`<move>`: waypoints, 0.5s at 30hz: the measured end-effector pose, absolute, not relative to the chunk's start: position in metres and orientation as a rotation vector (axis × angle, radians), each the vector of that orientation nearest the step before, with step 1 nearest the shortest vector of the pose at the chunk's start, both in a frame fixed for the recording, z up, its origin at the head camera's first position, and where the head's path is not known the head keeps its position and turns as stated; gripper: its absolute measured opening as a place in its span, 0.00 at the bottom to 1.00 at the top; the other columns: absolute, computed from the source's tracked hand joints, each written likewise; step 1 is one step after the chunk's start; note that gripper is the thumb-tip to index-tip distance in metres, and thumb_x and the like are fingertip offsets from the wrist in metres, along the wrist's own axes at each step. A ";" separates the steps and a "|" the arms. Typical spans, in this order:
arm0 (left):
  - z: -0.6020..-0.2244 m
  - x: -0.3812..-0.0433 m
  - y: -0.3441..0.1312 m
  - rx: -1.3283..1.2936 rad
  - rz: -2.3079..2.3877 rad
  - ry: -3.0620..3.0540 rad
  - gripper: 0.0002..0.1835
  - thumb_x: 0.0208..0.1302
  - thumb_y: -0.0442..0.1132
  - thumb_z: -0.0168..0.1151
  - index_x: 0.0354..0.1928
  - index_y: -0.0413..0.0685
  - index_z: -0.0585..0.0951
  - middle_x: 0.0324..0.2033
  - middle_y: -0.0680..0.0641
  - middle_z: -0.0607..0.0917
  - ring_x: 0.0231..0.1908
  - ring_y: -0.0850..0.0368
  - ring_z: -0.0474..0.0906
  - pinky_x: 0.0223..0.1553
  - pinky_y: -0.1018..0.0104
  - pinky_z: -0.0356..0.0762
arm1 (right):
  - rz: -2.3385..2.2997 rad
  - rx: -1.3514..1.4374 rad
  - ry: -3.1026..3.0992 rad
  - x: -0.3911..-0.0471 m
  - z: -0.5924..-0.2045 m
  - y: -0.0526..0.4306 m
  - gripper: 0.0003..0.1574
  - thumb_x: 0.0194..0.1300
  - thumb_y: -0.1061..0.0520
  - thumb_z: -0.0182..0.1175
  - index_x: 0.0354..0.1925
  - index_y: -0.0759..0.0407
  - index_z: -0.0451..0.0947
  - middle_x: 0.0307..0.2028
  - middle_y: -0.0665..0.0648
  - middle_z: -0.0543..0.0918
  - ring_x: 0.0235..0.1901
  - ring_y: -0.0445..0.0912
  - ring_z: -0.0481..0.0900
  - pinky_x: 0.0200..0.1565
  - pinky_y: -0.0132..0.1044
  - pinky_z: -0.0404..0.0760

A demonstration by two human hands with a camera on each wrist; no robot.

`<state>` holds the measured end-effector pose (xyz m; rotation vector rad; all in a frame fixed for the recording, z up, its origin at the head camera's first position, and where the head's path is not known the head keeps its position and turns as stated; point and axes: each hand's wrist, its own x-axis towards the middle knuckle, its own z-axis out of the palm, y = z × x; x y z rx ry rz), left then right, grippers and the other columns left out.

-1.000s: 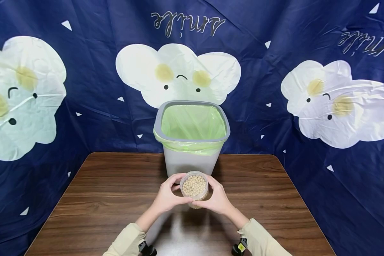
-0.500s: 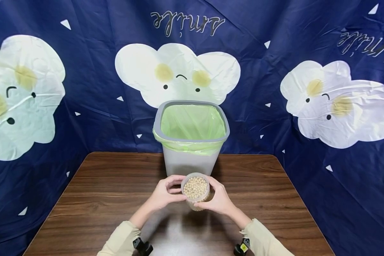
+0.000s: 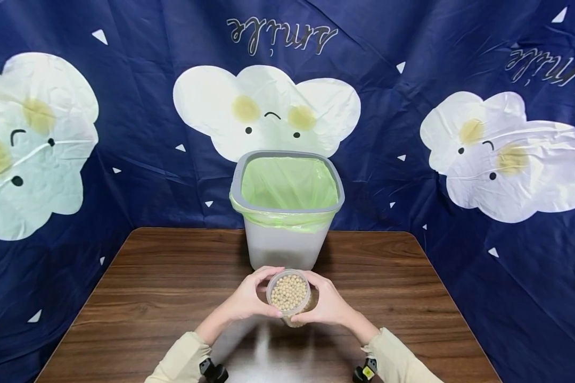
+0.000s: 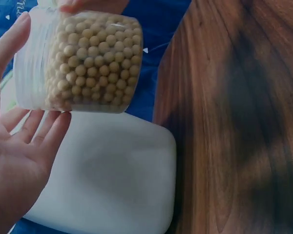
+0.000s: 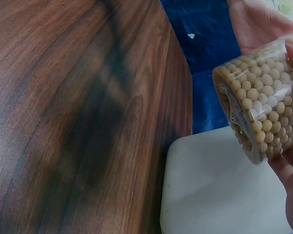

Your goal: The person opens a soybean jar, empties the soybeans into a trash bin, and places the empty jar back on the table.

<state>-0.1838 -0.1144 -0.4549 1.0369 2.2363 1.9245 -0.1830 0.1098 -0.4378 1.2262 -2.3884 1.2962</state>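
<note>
A clear, lidless plastic jar (image 3: 289, 292) full of small round tan beads is held above the table in front of the bin. My left hand (image 3: 245, 299) grips it from the left side, thumb in front and fingers round behind. My right hand (image 3: 329, 302) grips the opposite side in the same way. Both thumbs come close together at the jar's near side. In the left wrist view the jar (image 4: 93, 63) shows beads packed against its wall. A label sits on the base of the jar (image 5: 268, 97) in the right wrist view.
Behind the jar stands a light grey bin (image 3: 282, 244) with a grey rim and a green liner bag (image 3: 289, 181). The brown wooden table (image 3: 172, 282) extends to both sides. Blue cloth (image 3: 388, 186) with cloud prints hangs round the back and sides.
Both hands have brought the jar slightly towards me, away from the bin, with a small shift right and then left. The left fingers and thumb have shifted a little on the jar.
</note>
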 end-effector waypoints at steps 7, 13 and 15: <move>-0.443 -0.172 -0.105 1.024 2.020 2.353 0.41 0.31 0.25 0.75 0.54 0.29 0.69 0.48 0.33 0.74 0.47 0.42 0.72 0.44 0.59 0.78 | 1.288 1.146 -2.393 -0.194 -0.457 0.112 0.54 0.31 0.46 0.77 0.59 0.54 0.67 0.51 0.49 0.76 0.49 0.43 0.74 0.50 0.36 0.74; -0.425 -0.159 -0.097 0.921 2.053 2.471 0.38 0.32 0.26 0.75 0.52 0.26 0.71 0.48 0.32 0.74 0.47 0.38 0.71 0.42 0.57 0.78 | 1.312 1.120 -2.374 -0.195 -0.456 0.112 0.54 0.34 0.44 0.76 0.60 0.54 0.66 0.51 0.50 0.76 0.50 0.43 0.74 0.51 0.36 0.74; -0.427 -0.160 -0.095 0.899 2.075 2.501 0.38 0.31 0.26 0.75 0.52 0.27 0.71 0.47 0.33 0.75 0.47 0.40 0.72 0.41 0.58 0.79 | 1.319 1.114 -2.363 -0.195 -0.456 0.112 0.54 0.35 0.44 0.76 0.60 0.55 0.66 0.51 0.51 0.76 0.50 0.44 0.74 0.51 0.36 0.74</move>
